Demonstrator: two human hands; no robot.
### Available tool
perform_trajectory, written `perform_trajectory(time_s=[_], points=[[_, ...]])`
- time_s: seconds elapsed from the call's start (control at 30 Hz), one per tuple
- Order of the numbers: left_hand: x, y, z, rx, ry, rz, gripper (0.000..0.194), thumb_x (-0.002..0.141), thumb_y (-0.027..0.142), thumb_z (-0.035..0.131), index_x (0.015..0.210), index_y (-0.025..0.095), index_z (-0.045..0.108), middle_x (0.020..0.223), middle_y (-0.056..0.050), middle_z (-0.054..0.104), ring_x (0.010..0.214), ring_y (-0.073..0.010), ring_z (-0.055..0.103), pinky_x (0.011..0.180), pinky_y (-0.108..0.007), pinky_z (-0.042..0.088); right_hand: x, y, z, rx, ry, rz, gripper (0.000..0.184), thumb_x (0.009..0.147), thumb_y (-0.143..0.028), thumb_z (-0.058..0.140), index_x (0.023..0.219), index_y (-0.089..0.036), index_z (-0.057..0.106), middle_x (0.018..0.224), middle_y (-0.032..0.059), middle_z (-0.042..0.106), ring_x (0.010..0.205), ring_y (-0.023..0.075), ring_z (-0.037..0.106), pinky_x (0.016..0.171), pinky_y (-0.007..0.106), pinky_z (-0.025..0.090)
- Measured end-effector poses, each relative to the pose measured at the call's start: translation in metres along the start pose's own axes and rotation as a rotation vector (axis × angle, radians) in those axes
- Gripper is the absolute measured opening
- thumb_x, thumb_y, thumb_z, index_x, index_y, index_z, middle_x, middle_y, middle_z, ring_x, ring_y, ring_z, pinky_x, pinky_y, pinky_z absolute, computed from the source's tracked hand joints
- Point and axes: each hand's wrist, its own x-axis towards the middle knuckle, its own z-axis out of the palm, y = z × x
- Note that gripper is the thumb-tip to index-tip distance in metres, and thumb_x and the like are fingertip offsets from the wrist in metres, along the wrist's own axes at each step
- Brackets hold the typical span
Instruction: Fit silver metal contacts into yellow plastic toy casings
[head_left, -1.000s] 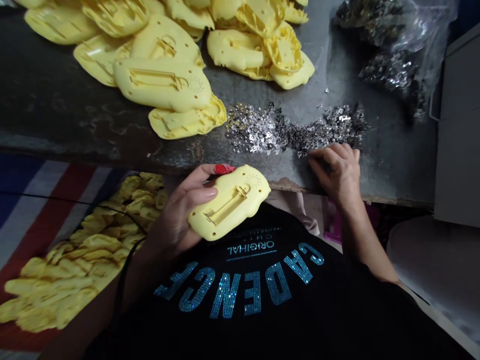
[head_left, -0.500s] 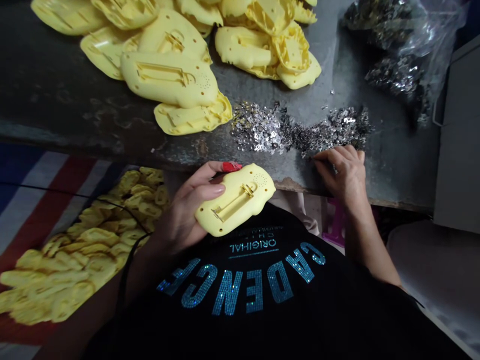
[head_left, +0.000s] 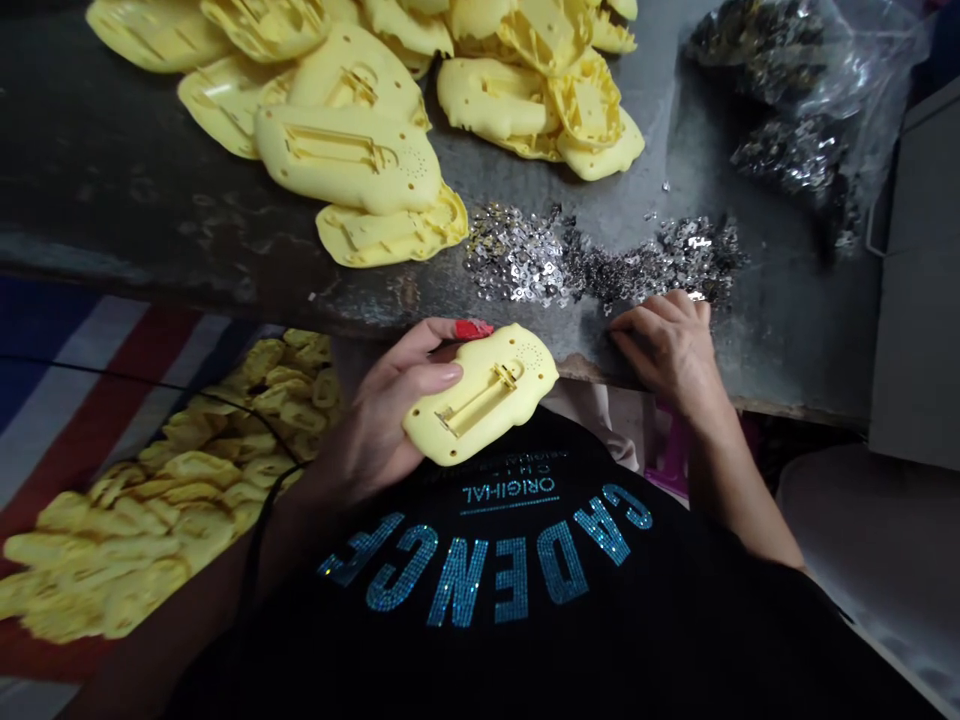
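My left hand [head_left: 397,405] grips a yellow plastic shell [head_left: 480,395] by its left end, thumb on top, with red tape around one fingertip. The shell's long battery slot, screw holes and a patch of small holes face up. At the table's near edge my right hand [head_left: 671,345] has its fingers pinched together against the tabletop, just below a heap of small metal contact pieces [head_left: 645,265]. Whether a piece is between those fingertips is hidden. A second, brighter part of the heap [head_left: 521,260] lies to the left.
Yellow shells [head_left: 352,155] are piled on the dark metal table [head_left: 150,230]. A clear plastic bag [head_left: 832,70] of metal pieces lies at the back right, beside a pale box [head_left: 919,280]. More yellow shells [head_left: 202,480] lie low on the left on striped cloth.
My right hand has shifted slightly left along the table edge. The shell in my left hand has moved a little to the right and up.
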Motion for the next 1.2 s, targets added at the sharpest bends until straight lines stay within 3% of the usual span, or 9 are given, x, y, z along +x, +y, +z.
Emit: perform_trajectory(time_s=[0.1, 0.3, 0.43, 0.63, 0.83, 1.07, 1.2], points=[[0.000, 0.000, -0.001, 0.016, -0.007, -0.005, 0.035, 0.084, 0.025, 0.079, 0.118, 0.020, 0.074, 0.117, -0.006, 0.085, 0.098, -0.0255, 0.080, 0.080, -0.033, 0.071, 0.004, 0.001, -0.001, -0.033, -0.016, 0.032, 0.018, 0.108, -0.032, 0.061, 0.099, -0.026, 0.076, 0.097, 0.0062, 0.075, 0.100, 0.0294, 0.059, 0.088, 0.044, 0.035], [0.001, 0.000, 0.002, 0.006, 0.044, 0.024, 0.035, 0.082, 0.026, 0.081, 0.116, 0.020, 0.075, 0.115, -0.006, 0.085, 0.098, -0.0246, 0.080, 0.078, -0.032, 0.071, -0.011, -0.002, -0.006, 0.008, 0.131, 0.005, 0.017, 0.111, -0.032, 0.061, 0.106, -0.027, 0.077, 0.097, 0.0037, 0.075, 0.098, 0.0267, 0.061, 0.087, 0.042, 0.037], [0.007, 0.000, 0.005, -0.002, 0.031, 0.035, 0.034, 0.083, 0.024, 0.081, 0.116, 0.020, 0.075, 0.116, -0.004, 0.085, 0.100, -0.0232, 0.081, 0.079, -0.029, 0.070, -0.017, -0.009, 0.000, 0.052, 0.066, -0.066, 0.018, 0.112, -0.033, 0.060, 0.107, -0.027, 0.077, 0.095, 0.0033, 0.075, 0.095, 0.0254, 0.059, 0.086, 0.042, 0.036], [0.013, -0.002, 0.010, 0.025, -0.009, 0.063, 0.038, 0.081, 0.028, 0.082, 0.117, 0.019, 0.074, 0.119, -0.006, 0.084, 0.099, -0.0248, 0.080, 0.079, -0.032, 0.070, 0.007, -0.013, 0.011, -0.002, 0.025, -0.068, 0.024, 0.113, -0.037, 0.058, 0.104, -0.026, 0.077, 0.093, 0.0048, 0.075, 0.096, 0.0261, 0.059, 0.086, 0.042, 0.035], [0.006, 0.001, 0.013, 0.003, 0.034, 0.065, 0.028, 0.086, 0.025, 0.078, 0.114, 0.023, 0.076, 0.118, 0.002, 0.084, 0.101, -0.0204, 0.077, 0.085, -0.029, 0.068, -0.008, -0.008, 0.001, 0.052, 0.199, 0.036, 0.019, 0.113, -0.036, 0.059, 0.110, -0.029, 0.077, 0.098, 0.0021, 0.078, 0.095, 0.0237, 0.064, 0.088, 0.042, 0.039], [0.010, 0.001, 0.016, -0.010, 0.008, 0.080, 0.031, 0.087, 0.026, 0.078, 0.118, 0.023, 0.073, 0.120, 0.000, 0.084, 0.101, -0.0217, 0.079, 0.083, -0.030, 0.068, -0.013, -0.012, 0.013, -0.001, 0.102, 0.002, 0.014, 0.108, -0.037, 0.067, 0.108, -0.028, 0.079, 0.100, 0.0044, 0.078, 0.098, 0.0274, 0.063, 0.088, 0.044, 0.040], [0.010, 0.000, 0.018, -0.015, -0.052, 0.106, 0.032, 0.088, 0.024, 0.078, 0.120, 0.021, 0.070, 0.120, -0.003, 0.082, 0.101, -0.0212, 0.079, 0.080, -0.030, 0.067, -0.008, -0.022, 0.000, 0.236, 0.154, -0.039, 0.008, 0.105, -0.030, 0.072, 0.104, -0.028, 0.079, 0.093, 0.0017, 0.078, 0.091, 0.0244, 0.069, 0.086, 0.043, 0.043]])
